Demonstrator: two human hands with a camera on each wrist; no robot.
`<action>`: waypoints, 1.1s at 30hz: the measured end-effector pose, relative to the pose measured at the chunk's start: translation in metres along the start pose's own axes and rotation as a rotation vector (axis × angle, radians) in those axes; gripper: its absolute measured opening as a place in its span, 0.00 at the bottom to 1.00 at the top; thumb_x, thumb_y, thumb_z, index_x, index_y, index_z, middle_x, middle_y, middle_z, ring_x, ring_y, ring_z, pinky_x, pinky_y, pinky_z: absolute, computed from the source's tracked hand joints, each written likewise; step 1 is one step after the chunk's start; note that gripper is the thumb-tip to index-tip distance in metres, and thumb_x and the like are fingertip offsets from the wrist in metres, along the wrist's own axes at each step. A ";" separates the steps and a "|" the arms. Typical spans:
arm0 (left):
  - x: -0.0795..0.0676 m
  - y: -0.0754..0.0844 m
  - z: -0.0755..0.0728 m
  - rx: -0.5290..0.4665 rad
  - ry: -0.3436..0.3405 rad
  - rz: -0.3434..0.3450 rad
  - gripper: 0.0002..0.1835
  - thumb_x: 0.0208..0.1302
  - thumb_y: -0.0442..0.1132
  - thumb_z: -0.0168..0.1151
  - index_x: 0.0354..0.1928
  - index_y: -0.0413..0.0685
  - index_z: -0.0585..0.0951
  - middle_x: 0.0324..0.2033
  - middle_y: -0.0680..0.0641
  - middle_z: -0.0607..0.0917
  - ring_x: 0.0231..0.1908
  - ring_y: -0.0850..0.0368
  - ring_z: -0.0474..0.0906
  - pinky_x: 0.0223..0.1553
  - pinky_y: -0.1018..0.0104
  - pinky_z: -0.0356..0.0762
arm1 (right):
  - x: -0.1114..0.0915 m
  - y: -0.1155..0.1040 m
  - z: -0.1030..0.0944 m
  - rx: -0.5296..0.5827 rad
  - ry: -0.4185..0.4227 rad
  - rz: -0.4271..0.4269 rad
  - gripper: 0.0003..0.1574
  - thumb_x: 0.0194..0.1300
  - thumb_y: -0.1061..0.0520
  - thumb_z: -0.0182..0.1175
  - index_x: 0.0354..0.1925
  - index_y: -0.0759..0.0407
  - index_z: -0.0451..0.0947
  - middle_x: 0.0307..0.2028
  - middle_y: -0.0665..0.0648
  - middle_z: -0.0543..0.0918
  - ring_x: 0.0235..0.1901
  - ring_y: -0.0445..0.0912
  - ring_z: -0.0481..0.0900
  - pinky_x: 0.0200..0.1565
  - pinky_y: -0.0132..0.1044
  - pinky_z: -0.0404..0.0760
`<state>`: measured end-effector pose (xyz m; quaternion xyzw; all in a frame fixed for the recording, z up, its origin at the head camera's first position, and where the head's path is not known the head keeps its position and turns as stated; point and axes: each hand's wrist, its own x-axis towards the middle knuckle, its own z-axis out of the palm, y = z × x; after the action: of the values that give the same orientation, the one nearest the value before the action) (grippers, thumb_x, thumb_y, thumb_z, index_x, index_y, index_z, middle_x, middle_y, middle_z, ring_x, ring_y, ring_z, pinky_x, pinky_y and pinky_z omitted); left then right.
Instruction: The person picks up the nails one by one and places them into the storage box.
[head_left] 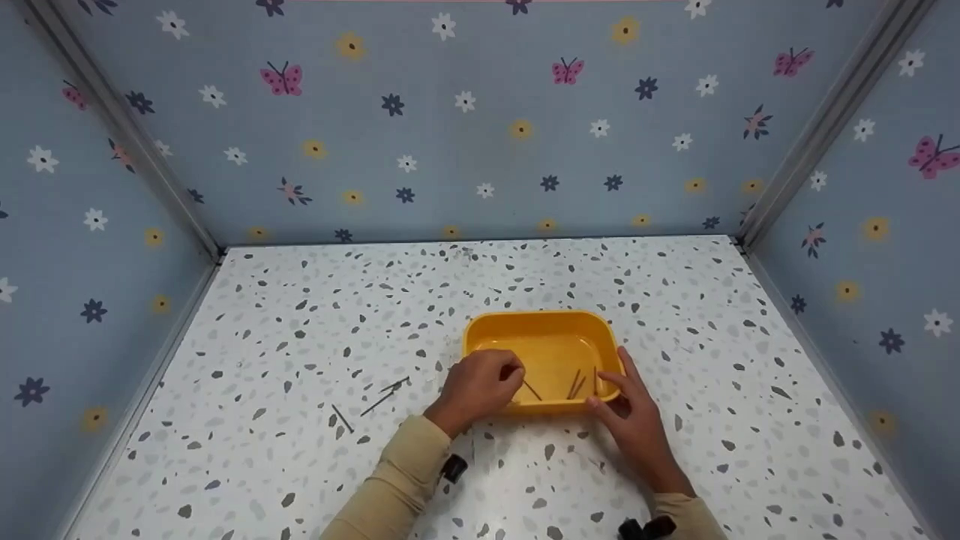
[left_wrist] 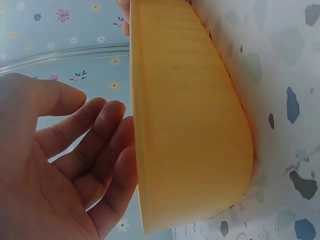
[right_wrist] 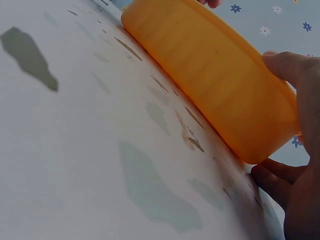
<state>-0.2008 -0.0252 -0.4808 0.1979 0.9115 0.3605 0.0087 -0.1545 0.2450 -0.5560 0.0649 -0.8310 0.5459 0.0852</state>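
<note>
A yellow plastic tray (head_left: 555, 407) lies on the speckled table. Inside it are several thin dark nails (head_left: 576, 385). Over the tray's left part hovers my left hand (head_left: 480, 381), its fingers loosely bent. In the left wrist view, the thumb and index tips of this hand (left_wrist: 85, 145) come close together with nothing visible between them, and the other fingers reach past the tray's rim (left_wrist: 137, 125). At the right front corner my right hand (head_left: 634, 416) holds the tray, thumb (right_wrist: 285, 65) on the rim and other fingers low around the corner.
Left of the tray, a few more dark nails (head_left: 343, 418) lie loose on the table (head_left: 285, 337), two of them crossing or touching. Blue flowered panels (head_left: 480, 150) enclose the table at the back and on both sides.
</note>
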 end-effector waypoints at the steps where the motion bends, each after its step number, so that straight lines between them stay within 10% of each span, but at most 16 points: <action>1: 0.000 -0.001 0.000 0.005 0.004 0.004 0.07 0.67 0.41 0.59 0.32 0.56 0.84 0.27 0.61 0.80 0.27 0.64 0.75 0.32 0.66 0.75 | 0.001 0.006 0.000 0.001 0.001 -0.007 0.29 0.68 0.49 0.67 0.62 0.59 0.75 0.79 0.49 0.46 0.74 0.53 0.55 0.61 0.34 0.70; 25: -0.017 -0.017 -0.013 0.076 0.098 0.057 0.07 0.68 0.40 0.59 0.33 0.53 0.84 0.28 0.58 0.80 0.28 0.63 0.74 0.31 0.66 0.74 | 0.001 0.013 0.001 -0.008 -0.008 0.018 0.30 0.68 0.48 0.66 0.63 0.57 0.74 0.79 0.44 0.45 0.75 0.50 0.53 0.59 0.25 0.68; 33: -0.026 -0.026 -0.020 0.041 0.128 0.036 0.06 0.68 0.41 0.60 0.33 0.54 0.84 0.28 0.58 0.78 0.28 0.62 0.73 0.31 0.66 0.74 | -0.003 -0.018 0.000 0.003 -0.010 0.037 0.28 0.69 0.57 0.65 0.63 0.64 0.73 0.79 0.56 0.46 0.73 0.56 0.58 0.57 0.24 0.70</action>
<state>-0.1890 -0.0656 -0.4865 0.1910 0.9137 0.3537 -0.0599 -0.1476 0.2383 -0.5401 0.0524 -0.8316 0.5483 0.0710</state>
